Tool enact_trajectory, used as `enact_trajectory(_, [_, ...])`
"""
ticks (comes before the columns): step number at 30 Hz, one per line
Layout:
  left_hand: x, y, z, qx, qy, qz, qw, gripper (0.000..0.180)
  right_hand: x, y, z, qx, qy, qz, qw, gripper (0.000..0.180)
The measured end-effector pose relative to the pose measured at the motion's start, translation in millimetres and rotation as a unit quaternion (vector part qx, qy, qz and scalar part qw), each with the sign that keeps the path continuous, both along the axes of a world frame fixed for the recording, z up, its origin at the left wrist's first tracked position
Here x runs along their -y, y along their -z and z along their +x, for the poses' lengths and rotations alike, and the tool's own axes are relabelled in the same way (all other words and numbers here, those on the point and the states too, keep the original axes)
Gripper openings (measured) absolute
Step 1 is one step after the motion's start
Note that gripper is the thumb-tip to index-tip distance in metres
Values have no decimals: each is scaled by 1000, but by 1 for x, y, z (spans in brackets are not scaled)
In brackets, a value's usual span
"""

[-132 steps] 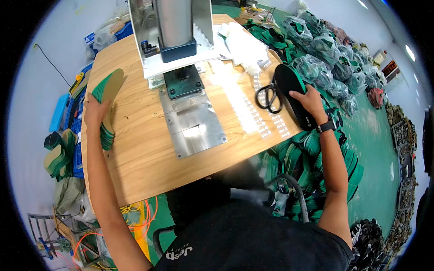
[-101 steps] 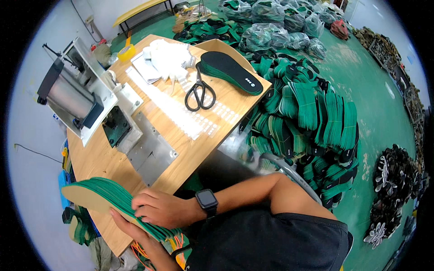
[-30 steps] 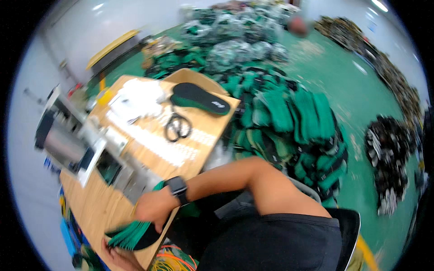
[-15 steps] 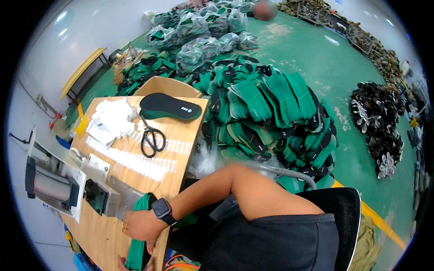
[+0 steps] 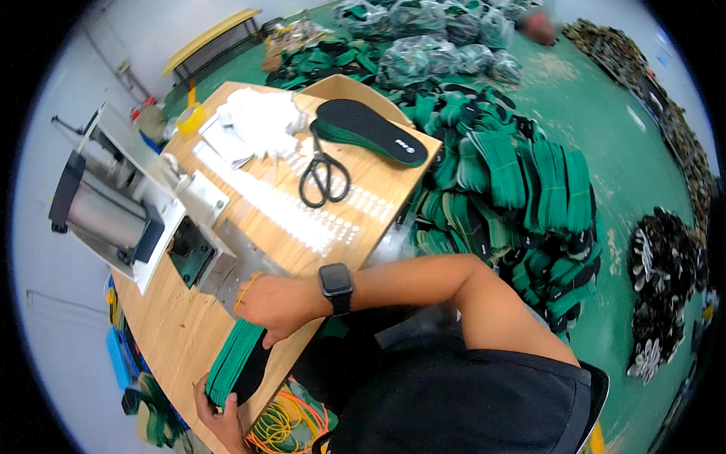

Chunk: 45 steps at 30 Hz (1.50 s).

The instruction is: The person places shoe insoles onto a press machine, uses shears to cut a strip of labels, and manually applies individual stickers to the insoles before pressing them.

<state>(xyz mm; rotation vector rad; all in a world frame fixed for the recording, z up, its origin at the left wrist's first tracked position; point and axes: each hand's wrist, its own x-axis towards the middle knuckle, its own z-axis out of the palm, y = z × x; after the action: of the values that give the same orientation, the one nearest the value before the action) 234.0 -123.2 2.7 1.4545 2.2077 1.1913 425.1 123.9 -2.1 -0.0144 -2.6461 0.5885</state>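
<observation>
A stack of green and black shoe insoles (image 5: 240, 356) lies tilted on its side near the table's front edge. My left hand (image 5: 215, 412) grips its lower end, thumb on the near side and fingers round the far side. My right hand (image 5: 276, 306), with a black watch (image 5: 335, 286) on the wrist, closes over the upper end and hides it. A thin yellow-orange band (image 5: 246, 291) loops across the right fingers; whether it also passes round the insoles is hidden.
On the wooden table (image 5: 174, 325) are a metal-and-white machine (image 5: 113, 219), black scissors (image 5: 325, 178), more insoles (image 5: 370, 132), sticker sheets (image 5: 272, 208) and crumpled white paper (image 5: 261, 121). Yellow and orange bands (image 5: 283, 424) hang below the edge. Bundled insoles (image 5: 507, 174) heap on the floor.
The view has swung, so the table and floor piles sit further right. More of the insole stack and my left hand shows. My right hand stays at the stack's upper end.
</observation>
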Motion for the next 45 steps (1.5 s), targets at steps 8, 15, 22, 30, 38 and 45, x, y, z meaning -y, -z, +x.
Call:
enact_trajectory(8, [5,14,13,-174,-38,85,980,59,-10,8,9,-19,-15,-93,995,56])
enact_trajectory(15, [-2,12,15,-192,-55,89,976,62,-7,11,6,-88,14,-55,995,52])
enact_trajectory(22, [3,16,19,-174,-45,75,981,62,-17,14,10,-38,-51,-60,996,39])
enact_trajectory(30, [0,-5,12,-108,-60,58,991,61,-15,4,11,-59,8,-87,994,57])
enact_trajectory(38, [-3,5,3,-75,-5,24,997,62,-14,10,5,-63,-35,-108,992,60])
enact_trajectory(45, [-15,7,14,-184,-32,103,977,59,-16,24,6,-81,9,-80,993,56])
